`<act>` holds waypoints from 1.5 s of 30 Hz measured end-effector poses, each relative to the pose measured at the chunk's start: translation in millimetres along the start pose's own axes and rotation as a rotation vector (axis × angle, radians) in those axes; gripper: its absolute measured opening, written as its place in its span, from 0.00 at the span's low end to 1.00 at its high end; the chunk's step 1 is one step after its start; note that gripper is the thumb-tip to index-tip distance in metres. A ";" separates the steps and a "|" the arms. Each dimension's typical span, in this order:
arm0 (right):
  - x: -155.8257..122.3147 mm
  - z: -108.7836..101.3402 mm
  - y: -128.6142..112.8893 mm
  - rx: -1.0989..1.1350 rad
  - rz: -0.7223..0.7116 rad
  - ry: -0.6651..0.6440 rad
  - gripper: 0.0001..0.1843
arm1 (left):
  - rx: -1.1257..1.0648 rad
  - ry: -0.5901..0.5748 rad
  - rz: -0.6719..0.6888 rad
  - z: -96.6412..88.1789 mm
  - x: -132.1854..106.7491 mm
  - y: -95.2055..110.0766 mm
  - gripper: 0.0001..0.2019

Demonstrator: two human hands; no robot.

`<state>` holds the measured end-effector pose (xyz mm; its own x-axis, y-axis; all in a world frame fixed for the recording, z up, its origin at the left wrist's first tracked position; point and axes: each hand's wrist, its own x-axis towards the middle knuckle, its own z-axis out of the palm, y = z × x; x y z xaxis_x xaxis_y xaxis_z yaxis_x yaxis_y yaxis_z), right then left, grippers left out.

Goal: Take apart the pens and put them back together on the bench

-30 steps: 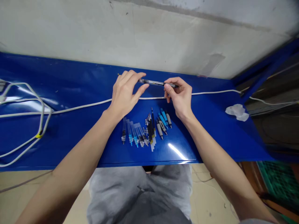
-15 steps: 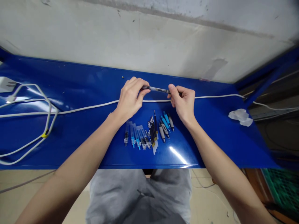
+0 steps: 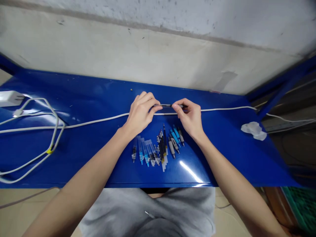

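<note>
A clear-barrelled pen [image 3: 166, 105] is held level above the blue surface, stretched between both hands. My left hand [image 3: 142, 111] pinches one end between thumb and fingers. The other, darker end sits in the closed fingers of my right hand [image 3: 189, 116], which hide much of it. Below the hands lie several clear pen barrels [image 3: 144, 146] with blue or dark ends. Beside them are several thin ink refills [image 3: 162, 146] and small springs [image 3: 157, 148]. Several grey and blue grip sections [image 3: 174, 136] lie to their right, nearest my right hand.
A white cable [image 3: 98, 120] crosses the blue shelf [image 3: 86, 164] behind the parts and coils at the left beside a white plug adapter [image 3: 11, 98]. Crumpled translucent plastic [image 3: 254, 130] lies at the right. A pale wall [image 3: 111, 52] rises behind the shelf's back edge.
My hands have come closer together, so less of the pen shows between them. The pen is now nearly level instead of slanting. The whole view has shifted, with the shelf lower in it.
</note>
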<state>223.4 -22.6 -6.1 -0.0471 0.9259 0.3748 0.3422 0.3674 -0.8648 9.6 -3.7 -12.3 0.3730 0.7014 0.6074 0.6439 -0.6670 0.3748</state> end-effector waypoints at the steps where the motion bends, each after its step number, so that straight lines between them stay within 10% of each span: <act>1: 0.2 -1.3 -0.5 -0.037 -0.019 -0.015 0.16 | 0.003 0.007 0.017 0.2 -0.1 -1.0 0.15; 8: -0.7 -7.3 -5.8 -0.257 -0.124 -0.092 0.21 | 0.050 0.026 0.083 -2.6 0.6 -5.7 0.19; 15: 4.4 -14.1 -0.1 -0.552 -0.304 -0.382 0.23 | 0.043 -0.370 0.020 -31.2 5.8 -7.6 0.12; 24: 2.5 -13.7 -1.0 -0.730 -0.373 -0.508 0.14 | 0.018 -0.508 0.011 -38.3 -6.1 -8.6 0.07; 40: -3.4 -7.1 -11.3 -0.736 -0.500 -0.535 0.16 | 0.005 -0.410 0.026 -28.4 -1.9 7.4 0.06; 45: -6.8 -4.9 -15.3 -0.723 -0.433 -0.551 0.18 | 0.098 -0.121 -0.339 -51.0 -6.6 38.2 0.09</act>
<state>223.1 -34.9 6.2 -0.6675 0.7036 0.2437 0.6712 0.7102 -0.2122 -2.4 -46.6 33.8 0.2003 0.9068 0.3711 0.8033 -0.3688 0.4676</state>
